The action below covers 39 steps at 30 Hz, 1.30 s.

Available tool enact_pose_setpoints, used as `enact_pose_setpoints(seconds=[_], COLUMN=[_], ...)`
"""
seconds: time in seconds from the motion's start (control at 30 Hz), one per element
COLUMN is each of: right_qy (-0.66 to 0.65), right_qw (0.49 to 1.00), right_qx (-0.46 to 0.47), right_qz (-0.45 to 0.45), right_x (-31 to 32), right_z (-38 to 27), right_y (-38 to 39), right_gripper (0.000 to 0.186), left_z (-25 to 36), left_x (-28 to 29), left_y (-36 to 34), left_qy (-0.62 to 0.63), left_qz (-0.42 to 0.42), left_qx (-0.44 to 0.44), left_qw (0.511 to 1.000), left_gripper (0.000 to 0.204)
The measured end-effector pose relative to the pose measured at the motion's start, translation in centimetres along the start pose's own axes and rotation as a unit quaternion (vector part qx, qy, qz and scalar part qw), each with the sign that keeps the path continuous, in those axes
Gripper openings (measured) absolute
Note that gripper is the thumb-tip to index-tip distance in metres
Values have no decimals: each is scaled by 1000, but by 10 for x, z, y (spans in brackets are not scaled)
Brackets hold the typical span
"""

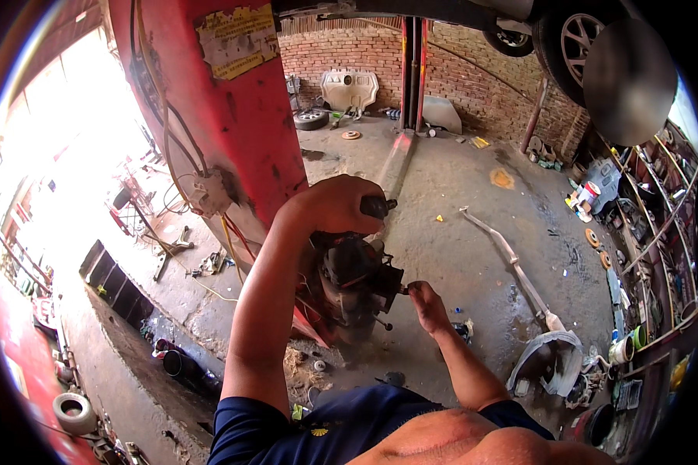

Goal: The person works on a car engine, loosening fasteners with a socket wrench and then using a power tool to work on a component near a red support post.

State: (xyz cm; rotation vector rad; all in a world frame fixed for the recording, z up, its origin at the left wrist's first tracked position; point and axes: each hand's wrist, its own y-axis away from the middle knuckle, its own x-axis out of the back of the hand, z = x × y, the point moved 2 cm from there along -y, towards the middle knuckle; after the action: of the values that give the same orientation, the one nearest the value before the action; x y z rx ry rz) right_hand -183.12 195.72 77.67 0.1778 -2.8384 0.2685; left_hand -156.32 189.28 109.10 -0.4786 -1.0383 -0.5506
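Observation:
A dark, grimy motor-like unit [347, 267] stands against the red post in front of me. My left hand [337, 203] is closed over its top, fingers wrapped round a rounded black part [375, 206] whose kind I cannot make out. Lower and to the right, my right hand [428, 307] has thumb and fingers pinched at the unit's side. Only a small dark end [404, 290] shows at those fingertips, so what they grip is unclear. A short rod with a ball end [383, 323] sticks out below that hand.
The red lift post [240, 116] rises at left, with hanging cables [165, 108]. A raised car's wheel [578, 46] is at upper right. A long exhaust pipe [512, 260] lies on the floor. Cluttered shelving [659, 225] lines the right side; a loose tyre [75, 413] lies at lower left.

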Motion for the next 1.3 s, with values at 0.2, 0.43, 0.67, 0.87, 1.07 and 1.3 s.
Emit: enact_pose_setpoints(seconds=[0.2,0.43,0.67,0.87,1.07,1.3], right_qy=[-6,-3,2,5,9,4], right_qw=[1000,1000,1000,1000,1000,1000], right_qx=[-7,-11,-9,0,-11,-9], right_qz=[7,0,0,1,-8,-3], right_x=[0,1,0,2,2,3], right_z=[-10,-9,-3,-2,-1,-4], right_y=[2,2,2,2,0,-3], right_gripper=[53,53,53,54,57,58], left_z=[-3,-2,-1,4,-1,0], left_x=[-1,0,-2,-1,-3,0], left_y=[0,0,-2,0,-1,-3], left_qy=[2,-3,-7,-13,-3,12], left_qz=[-8,-8,-8,-2,-3,-14], left_qx=[2,3,5,1,-3,12], left_qw=[1000,1000,1000,1000,1000,1000], left_gripper=[55,57,54,54,52,50])
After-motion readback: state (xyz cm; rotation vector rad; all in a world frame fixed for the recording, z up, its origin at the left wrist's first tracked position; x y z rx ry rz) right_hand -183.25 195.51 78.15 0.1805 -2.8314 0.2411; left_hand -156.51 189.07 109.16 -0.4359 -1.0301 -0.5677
